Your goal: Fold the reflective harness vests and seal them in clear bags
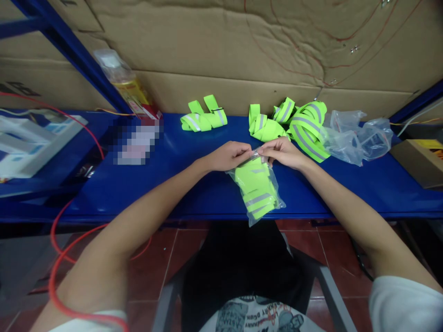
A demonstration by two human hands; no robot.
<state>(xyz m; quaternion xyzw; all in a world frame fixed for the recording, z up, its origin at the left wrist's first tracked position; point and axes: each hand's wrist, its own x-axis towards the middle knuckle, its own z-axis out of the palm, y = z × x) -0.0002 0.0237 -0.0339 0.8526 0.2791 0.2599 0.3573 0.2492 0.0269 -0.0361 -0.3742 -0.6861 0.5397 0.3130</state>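
A clear plastic bag [258,189] with a folded neon-yellow reflective strap inside hangs over the front edge of the blue table. My left hand [231,156] pinches the bag's top edge from the left. From the right, my right hand [282,152] grips the same edge close beside it, fingers pressed together. Just behind the hands lie rolled neon-yellow straps with grey stripes: one bundle [204,117] to the left, another [265,124] in the middle, and a looser heap [309,124] to the right.
Crumpled clear plastic bags [360,138] lie right of the straps, near an open cardboard box [420,161]. A bottle [122,80] stands at the back left. A red hose [55,263] loops past my left arm. Cardboard [194,46] backs the blue table [138,189].
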